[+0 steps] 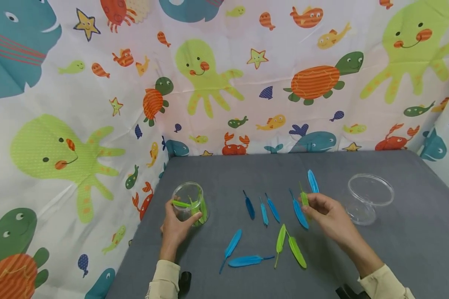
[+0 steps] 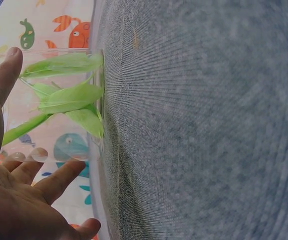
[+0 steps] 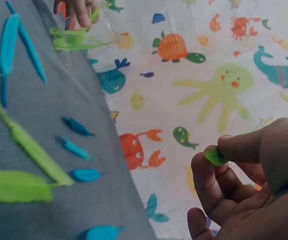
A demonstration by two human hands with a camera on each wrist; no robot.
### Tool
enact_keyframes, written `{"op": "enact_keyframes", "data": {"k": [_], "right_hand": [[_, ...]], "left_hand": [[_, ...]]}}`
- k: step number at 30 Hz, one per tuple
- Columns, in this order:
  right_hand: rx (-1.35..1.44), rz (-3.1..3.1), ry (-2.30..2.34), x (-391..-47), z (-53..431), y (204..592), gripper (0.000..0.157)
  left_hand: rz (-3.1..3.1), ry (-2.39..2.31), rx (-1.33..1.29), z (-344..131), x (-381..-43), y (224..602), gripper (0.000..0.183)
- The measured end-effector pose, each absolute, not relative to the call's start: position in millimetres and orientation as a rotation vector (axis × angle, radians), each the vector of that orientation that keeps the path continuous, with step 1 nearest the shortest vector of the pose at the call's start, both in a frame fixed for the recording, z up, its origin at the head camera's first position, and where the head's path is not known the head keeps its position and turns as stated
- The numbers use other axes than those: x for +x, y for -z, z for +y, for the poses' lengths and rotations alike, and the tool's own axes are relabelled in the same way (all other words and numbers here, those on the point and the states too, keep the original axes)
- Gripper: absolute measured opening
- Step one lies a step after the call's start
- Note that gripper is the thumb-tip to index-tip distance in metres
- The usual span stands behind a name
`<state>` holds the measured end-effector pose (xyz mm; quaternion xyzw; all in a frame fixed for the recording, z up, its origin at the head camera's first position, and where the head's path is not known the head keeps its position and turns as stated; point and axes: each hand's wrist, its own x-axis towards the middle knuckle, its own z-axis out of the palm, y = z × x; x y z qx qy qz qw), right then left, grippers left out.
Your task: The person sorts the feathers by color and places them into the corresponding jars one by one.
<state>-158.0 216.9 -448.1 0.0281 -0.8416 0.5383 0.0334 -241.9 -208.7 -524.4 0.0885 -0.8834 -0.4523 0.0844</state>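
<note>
On the left of the table my left hand (image 1: 177, 230) holds a clear jar (image 1: 176, 192), thumb on the near side and fingers around the far side. Several green feathers (image 1: 203, 209) stand or lean inside it; the left wrist view shows these feathers (image 2: 71, 97) through the clear wall. My right hand (image 1: 331, 220) pinches one green feather (image 1: 304, 198) between thumb and index finger, above the table and beside a blue feather (image 1: 299, 212). In the right wrist view only a small end of the held feather (image 3: 215, 156) shows.
Two green feathers, one of them this green feather (image 1: 297, 252), lie at the front middle. Several blue feathers lie about, including a blue feather (image 1: 247, 261) in front and a blue feather (image 1: 313, 181) farther back. A clear wide-rimmed container (image 1: 389, 202) stands right. A patterned curtain (image 1: 277, 79) surrounds the grey table.
</note>
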Motion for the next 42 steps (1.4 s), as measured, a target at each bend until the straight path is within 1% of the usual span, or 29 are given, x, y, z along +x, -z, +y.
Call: {"op": "enact_keyframes", "data": {"k": [10, 19, 27, 33, 42], "right_hand": [[0.237, -2.536, -1.717, -194.8, 193.2, 424.8, 0.034], [0.458, -2.402, -1.876, -227.9, 160.5, 416.4, 0.031], [0.609, -2.321, -1.986, -254.0, 114.2, 415.6, 0.028], [0.652, -2.316, -2.023, -266.1, 78.9, 417.3, 0.025], [0.679, -2.343, -1.994, -275.9, 31.8, 415.4, 0.028]], "left_hand": [[-2.611, 1.355, 0.246, -208.5, -241.9, 525.3, 0.100], [-2.605, 1.344, 0.244, -208.0, -243.9, 524.9, 0.101], [-2.606, 1.371, 0.246, -207.1, -241.5, 525.2, 0.103], [-2.623, 1.376, 0.276, -209.3, -241.1, 524.2, 0.105], [-2.645, 1.342, 0.266, -204.3, -242.3, 525.9, 0.105]]}}
